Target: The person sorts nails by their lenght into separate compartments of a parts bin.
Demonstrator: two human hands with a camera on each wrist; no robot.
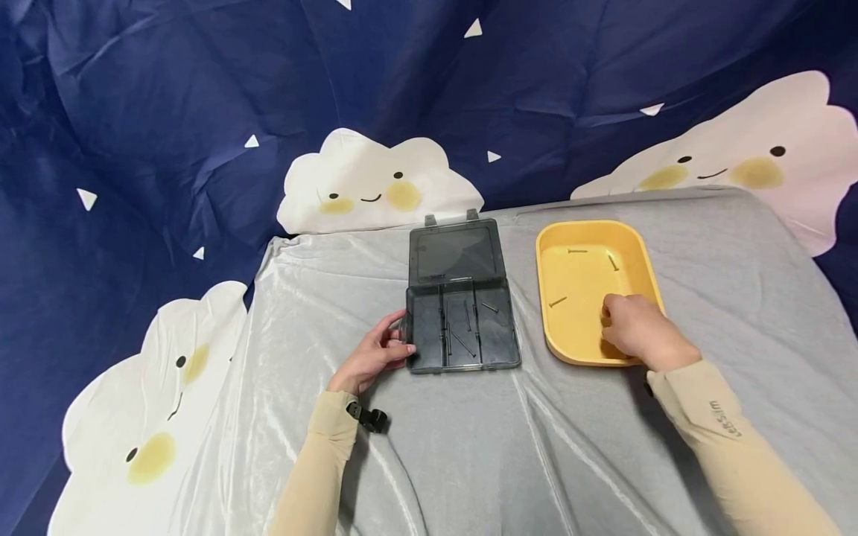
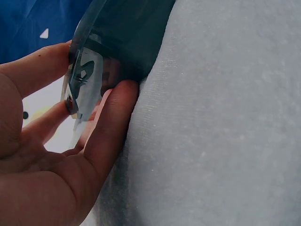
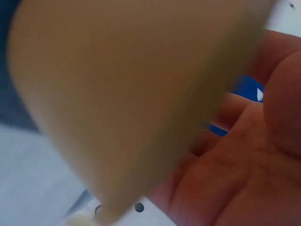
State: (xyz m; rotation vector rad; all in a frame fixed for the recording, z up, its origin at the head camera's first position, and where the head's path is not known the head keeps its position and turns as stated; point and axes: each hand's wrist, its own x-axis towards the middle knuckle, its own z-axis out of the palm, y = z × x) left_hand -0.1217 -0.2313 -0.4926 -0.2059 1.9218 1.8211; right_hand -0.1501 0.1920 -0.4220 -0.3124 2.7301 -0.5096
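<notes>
Left hand: grips case
Right hand: curled, contents hidden
Seemingly done: cased screws, middle and right
Tray: three visible screws remaining

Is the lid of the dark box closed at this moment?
No, the lid is swung back, away from the open dark box.

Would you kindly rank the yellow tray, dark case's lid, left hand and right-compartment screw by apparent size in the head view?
1. Yellow tray
2. Dark case's lid
3. Left hand
4. Right-compartment screw
</notes>
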